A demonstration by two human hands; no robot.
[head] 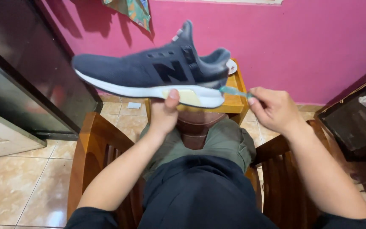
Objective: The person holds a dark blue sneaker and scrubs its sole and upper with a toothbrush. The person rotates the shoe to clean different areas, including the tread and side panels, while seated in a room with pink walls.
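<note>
Left hand (164, 113) gripping (thumb up); right hand (273, 109) pinching.

One dark blue sneaker (149, 70) with a white sole is held up in the air. Two bare hands are in view, the left hand (164, 114) and the right hand (274, 110). One pale green toothbrush (234, 91) is present. One wooden stool (234, 101) stands beyond the knees, carrying one small white dish (232, 65) at its far edge. One wooden armchair (94, 144) is visible.
</note>
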